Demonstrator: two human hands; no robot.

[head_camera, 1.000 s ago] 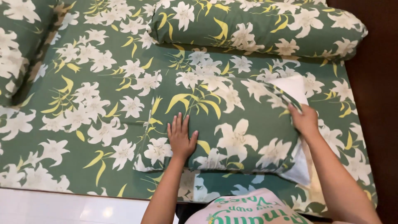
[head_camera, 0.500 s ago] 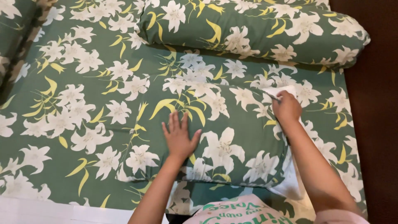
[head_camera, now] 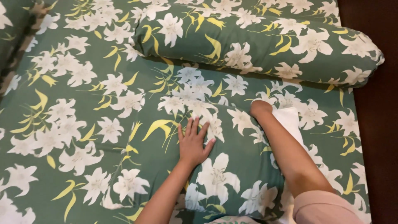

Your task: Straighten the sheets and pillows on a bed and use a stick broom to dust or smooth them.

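On the near part of the bed, a flat pillow in a green cover printed with white lilies and yellow leaves lies across the matching bedsheet. At its right end the white inner pillow shows bare out of the cover's opening. The left hand lies flat on the middle of the cover, palm down, fingers spread wide and empty, pressing the cloth. The right hand is at the far right corner of the pillow, just beside the white inner pillow; it is curled with the fingers hidden in the cloth, so it cannot be told whether it grips the cover or the pillow inside. The right forearm runs along the pillow's right side, over the white part. Beyond the pillow, a long bolster in the same flowered cloth lies across the bed, near the pillow's far edge. Dark floor shows to the right of the bed.
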